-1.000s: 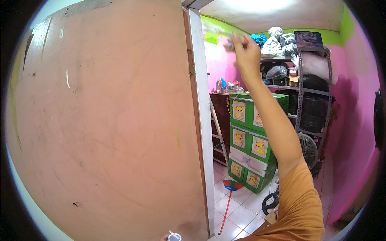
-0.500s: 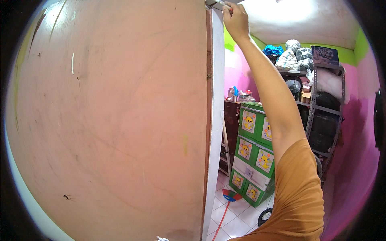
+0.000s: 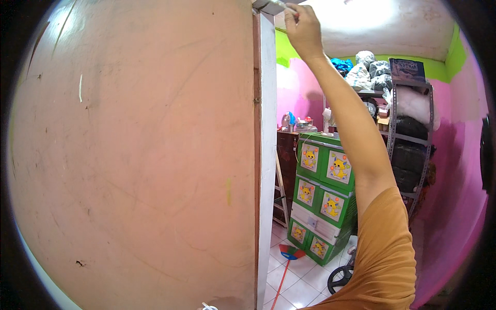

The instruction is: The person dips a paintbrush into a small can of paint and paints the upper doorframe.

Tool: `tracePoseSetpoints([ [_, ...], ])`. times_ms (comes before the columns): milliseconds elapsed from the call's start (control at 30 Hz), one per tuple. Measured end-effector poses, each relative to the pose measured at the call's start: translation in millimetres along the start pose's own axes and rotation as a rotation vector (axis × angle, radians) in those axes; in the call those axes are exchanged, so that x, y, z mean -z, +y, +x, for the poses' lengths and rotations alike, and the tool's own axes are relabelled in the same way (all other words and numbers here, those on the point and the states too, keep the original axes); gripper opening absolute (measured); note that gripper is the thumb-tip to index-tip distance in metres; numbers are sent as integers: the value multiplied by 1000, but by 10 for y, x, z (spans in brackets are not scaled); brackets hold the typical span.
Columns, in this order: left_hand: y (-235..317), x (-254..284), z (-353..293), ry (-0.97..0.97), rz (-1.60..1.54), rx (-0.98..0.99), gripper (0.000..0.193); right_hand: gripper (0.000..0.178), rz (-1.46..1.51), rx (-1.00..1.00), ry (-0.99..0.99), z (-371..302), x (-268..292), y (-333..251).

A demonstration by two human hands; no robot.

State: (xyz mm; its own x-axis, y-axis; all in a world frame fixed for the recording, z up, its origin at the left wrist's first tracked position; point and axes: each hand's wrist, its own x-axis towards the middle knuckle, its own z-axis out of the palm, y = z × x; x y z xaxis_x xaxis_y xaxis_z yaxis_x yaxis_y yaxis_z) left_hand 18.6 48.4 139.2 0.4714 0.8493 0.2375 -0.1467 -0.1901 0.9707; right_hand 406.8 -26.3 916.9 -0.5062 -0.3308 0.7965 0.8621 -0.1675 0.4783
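My right hand (image 3: pixel 305 32) is raised at the top, its fingers closed around the pale handle of what looks like a paintbrush (image 3: pixel 281 4). The brush's tip touches or nearly touches the top of a white-grey vertical edge strip (image 3: pixel 266 155); the picture's rim partly cuts it off. Left of that strip spreads a large peach-coloured panel (image 3: pixel 139 155), door-like, with scuffs and dark marks. A small piece of a white rounded thing (image 3: pixel 208 307) shows at the bottom edge, too little of it to name. My left hand is out of view.
Beyond the strip stands a green drawer cabinet (image 3: pixel 323 191) with cartoon fronts. A metal shelf rack (image 3: pixel 411 138) bears bags and a dark box (image 3: pixel 407 70). On the tiled floor are a broom (image 3: pixel 291 252) and a small black wheel (image 3: pixel 340 279). A ladder (image 3: pixel 281 191) leans behind the strip.
The view has shifted slightly, so the panel, strip and room sit farther left. My right hand stays near the top, still gripping the brush, and more of the brush shows.
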Motion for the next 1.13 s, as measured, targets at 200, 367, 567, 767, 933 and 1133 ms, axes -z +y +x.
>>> tracePoseSetpoints([
  [200, 45, -4, -88, 1, -12, 45, 66, 23, -46, 35, -9, 160, -285, 259],
  [367, -117, 121, -252, 37, 6, 33, 65, 22, -59, 48, 119, 277, 21, 115],
  [567, 133, 188, -245, 14, -74, 99, 59, 21, -95, -43, 201, 497, 717, -17],
  [767, 120, 241, -207, -11, -27, 78, 56, 20, -148, 26, 337, 460, 912, -385],
  [933, 159, 258, -257, -72, -36, 70, 58, 22, -95, 71, 64, 349, 526, -242],
  [1133, 121, 266, -332, -88, -74, 78, 65, 25, -107, -99, 25, 638, 690, -215],
])
